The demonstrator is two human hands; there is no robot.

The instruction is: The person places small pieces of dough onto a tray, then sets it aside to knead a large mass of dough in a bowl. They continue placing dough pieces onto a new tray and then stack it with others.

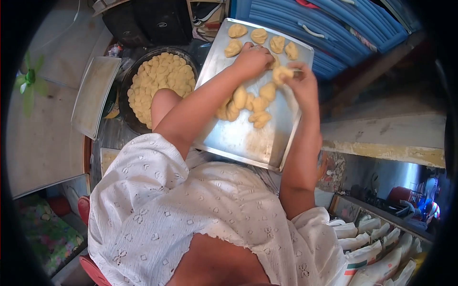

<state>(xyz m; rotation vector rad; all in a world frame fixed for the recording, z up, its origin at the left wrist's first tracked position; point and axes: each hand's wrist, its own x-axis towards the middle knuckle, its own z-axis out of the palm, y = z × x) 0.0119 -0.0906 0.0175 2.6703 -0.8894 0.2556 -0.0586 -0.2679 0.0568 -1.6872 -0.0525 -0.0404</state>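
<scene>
A metal baking tray (234, 138) lies tilted across my lap, with yellowish dough pieces on it. Several twisted dough pieces (259, 36) are spaced out near its far edge, and a looser cluster of dough pieces (260, 104) lies around the middle. My right hand (304, 86) pinches one piece of dough (282, 74), raised over the right side of the tray. Near the far rows, my left hand (255, 61) has its fingers curled down around another piece of dough (275, 62), partly hidden by them.
To the left stands a round dark pan (125, 102) heaped with dough pieces, beside my knee. A rectangular board or tray (98, 90) leans left of it. Blue drawers (281, 24) rise behind the tray. A green fan (30, 78) is at far left, and white sacks (377, 252) lie at lower right.
</scene>
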